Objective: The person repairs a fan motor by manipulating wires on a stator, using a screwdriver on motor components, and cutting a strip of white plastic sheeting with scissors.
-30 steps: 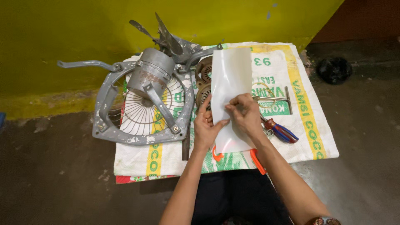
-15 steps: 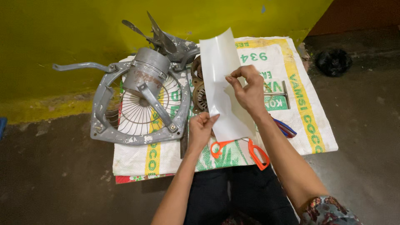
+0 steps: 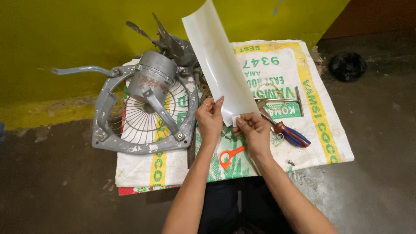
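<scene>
While you sit at the near edge of the woven sack (image 3: 316, 108) spread on the floor, both your hands hold up a long white sheet (image 3: 221, 65). Your left hand (image 3: 209, 119) pinches the sheet's lower left edge, with the fingers curled shut on it and a ring on one finger. Your right hand (image 3: 255, 132) grips the bottom end of the sheet, fingers folded tight around it. The sheet stands up and leans away from you, a little to the left, and its top end reaches the yellow wall (image 3: 65, 34) at the far side. It is curved a bit, like a slide.

Under your hands, near the near edge of the sack, lie scissors with orange handles (image 3: 229, 156). Just to the right of your right hand lies a screwdriver with a red and blue handle (image 3: 290, 134). A small screw (image 3: 291, 163) sits near the sack's near right corner. A thin metal rod (image 3: 281, 100) lies in the middle of the sack, behind the sheet.

On the left side of the sack rests a big grey fan frame (image 3: 143, 117) with a wire guard and a round motor (image 3: 151, 78) on top. Grey fan blades (image 3: 169, 41) lie at the far edge, just behind the motor. A dark lump (image 3: 346, 66) sits on the floor past the sack's far right corner
</scene>
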